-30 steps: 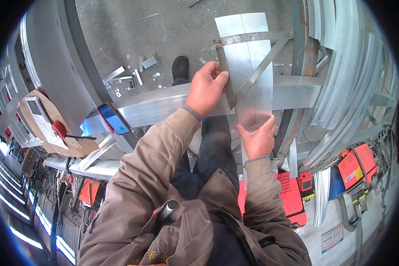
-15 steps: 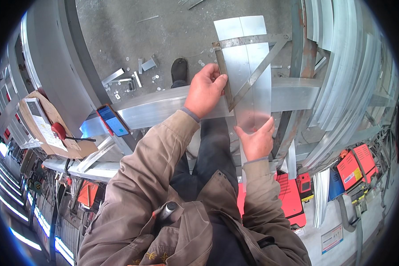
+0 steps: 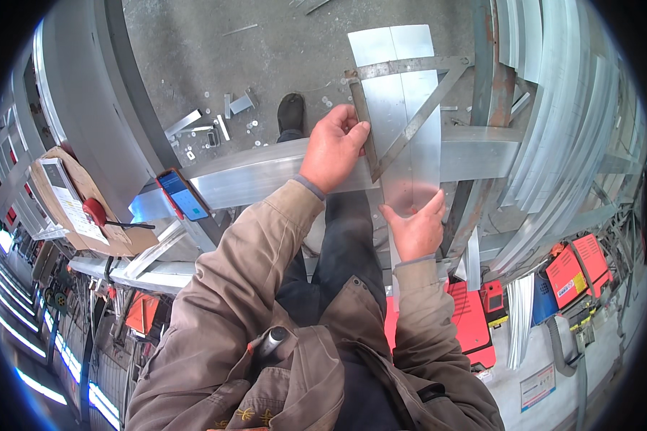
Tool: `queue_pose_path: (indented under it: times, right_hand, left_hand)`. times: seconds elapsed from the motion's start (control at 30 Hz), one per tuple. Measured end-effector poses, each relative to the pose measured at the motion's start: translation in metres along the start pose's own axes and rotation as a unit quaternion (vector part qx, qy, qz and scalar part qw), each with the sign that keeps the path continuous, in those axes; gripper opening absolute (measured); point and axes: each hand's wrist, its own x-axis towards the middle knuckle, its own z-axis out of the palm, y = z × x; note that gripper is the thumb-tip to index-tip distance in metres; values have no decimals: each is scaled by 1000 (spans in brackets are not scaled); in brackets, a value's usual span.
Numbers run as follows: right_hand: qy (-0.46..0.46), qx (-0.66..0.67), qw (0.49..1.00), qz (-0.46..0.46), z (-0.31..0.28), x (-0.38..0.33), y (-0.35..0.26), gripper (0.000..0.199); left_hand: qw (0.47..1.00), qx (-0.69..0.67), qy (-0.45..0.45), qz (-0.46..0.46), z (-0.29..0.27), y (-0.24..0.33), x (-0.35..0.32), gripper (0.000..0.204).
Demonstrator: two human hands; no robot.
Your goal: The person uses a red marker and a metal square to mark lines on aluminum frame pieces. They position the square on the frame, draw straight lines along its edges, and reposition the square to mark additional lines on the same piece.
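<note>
Silvery strip, probably light, springy, best edge-held: right grip spans its edges, left grip pinches the triangular frame beside it.

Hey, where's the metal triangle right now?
In the head view, the metal triangle is right of centre, in the upper half, lying across the shiny metal strip, with its left bar at the left hand's thumb.

The strip is silver, the triangle brownish grey.

Smartphone near red-handled tool.
</note>
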Motion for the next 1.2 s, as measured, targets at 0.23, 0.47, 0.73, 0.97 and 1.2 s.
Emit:
queue_pose_path:
  times: [0.23, 0.47, 0.73, 0.97, 1.2]
  right_hand:
    - [3, 6, 1000, -5, 2, 0, 2, 135]
    - [-16, 18, 1000, 2, -3, 0, 0, 135]
    - [-10, 12, 1000, -17, 4, 1, 9, 139]
    - [-2, 5, 1000, -28, 0, 0, 7, 140]
    - [-19, 10, 1000, -17, -1, -2, 8, 140]
  left_hand:
    - [1000, 1, -2, 4, 0, -2, 2, 18]
    - [1000, 8, 13, 11, 1, -2, 1, 24]
    - [806, 404, 40, 431, -1, -6, -23, 57]
    - [647, 510, -130, 552, 23, 10, 20, 62]
    - [666, 530, -177, 494, 14, -2, -8, 82]
